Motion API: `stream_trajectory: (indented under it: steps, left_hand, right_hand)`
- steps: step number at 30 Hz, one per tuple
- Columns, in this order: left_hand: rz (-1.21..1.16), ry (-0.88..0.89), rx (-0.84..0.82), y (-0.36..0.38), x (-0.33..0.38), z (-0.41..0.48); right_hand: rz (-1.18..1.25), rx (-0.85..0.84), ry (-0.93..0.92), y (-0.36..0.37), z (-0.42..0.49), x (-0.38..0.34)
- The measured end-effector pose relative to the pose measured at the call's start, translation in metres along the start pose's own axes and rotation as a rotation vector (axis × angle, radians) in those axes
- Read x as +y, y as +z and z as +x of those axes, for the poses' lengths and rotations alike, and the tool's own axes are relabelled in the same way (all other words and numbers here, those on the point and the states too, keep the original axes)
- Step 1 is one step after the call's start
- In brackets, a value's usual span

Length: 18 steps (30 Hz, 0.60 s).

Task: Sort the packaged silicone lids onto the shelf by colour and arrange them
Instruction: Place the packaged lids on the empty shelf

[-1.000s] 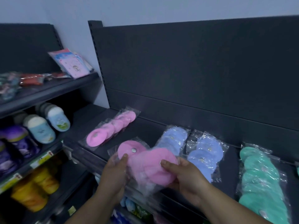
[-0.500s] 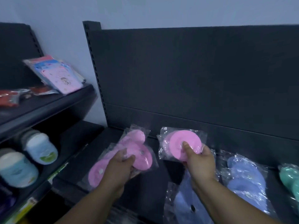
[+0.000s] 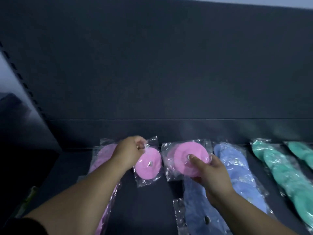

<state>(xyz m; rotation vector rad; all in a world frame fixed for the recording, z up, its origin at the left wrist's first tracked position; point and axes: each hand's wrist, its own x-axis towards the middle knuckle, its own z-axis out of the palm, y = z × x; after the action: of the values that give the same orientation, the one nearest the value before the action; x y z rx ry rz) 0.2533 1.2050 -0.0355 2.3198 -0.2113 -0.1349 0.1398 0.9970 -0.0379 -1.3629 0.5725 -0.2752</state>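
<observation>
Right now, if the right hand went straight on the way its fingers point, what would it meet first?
Past the pink lid pack it grips, the right hand points at the shelf's dark back panel; nothing seems to lie between, though depth is unclear.

The left hand point(image 3: 128, 151) pinches a pack point(image 3: 147, 165) by its top edge, and the pack is just right of those fingers, over the shelf point(image 3: 149, 209). A row point(image 3: 103, 155) lies left of them, under the forearm. The right hand point(image 3: 211, 173) grips a second pack point(image 3: 186, 158), mostly left of its fingers. Right of them lie a second row point(image 3: 237, 167), then a third row point(image 3: 279, 170).
</observation>
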Motion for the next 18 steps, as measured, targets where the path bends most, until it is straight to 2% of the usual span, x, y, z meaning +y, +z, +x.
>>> stream_trajectory:
  steps: [5, 7, 10, 13, 18]
  left_hand:
    - [0.276, 0.174, 0.175, 0.017, -0.002, -0.014]
    - [0.442, 0.168, 0.089, 0.026, -0.003, -0.037]
    - [0.58, 0.09, -0.147, 0.04, -0.007, -0.062]
    - [0.556, 0.163, -0.168, 0.044, -0.014, -0.06]
    - [0.342, 0.246, -0.145, 0.043, -0.029, -0.043]
  right_hand:
    - [-0.029, 0.019, -0.018, -0.011, -0.006, 0.0]
    - [-0.025, 0.038, -0.027, -0.013, -0.006, 0.0]
    - [-0.002, 0.03, -0.027, -0.012, -0.007, 0.0]
    - [0.055, -0.009, 0.018, -0.008, -0.007, -0.002]
    - [0.146, -0.083, 0.128, 0.0, -0.005, 0.001]
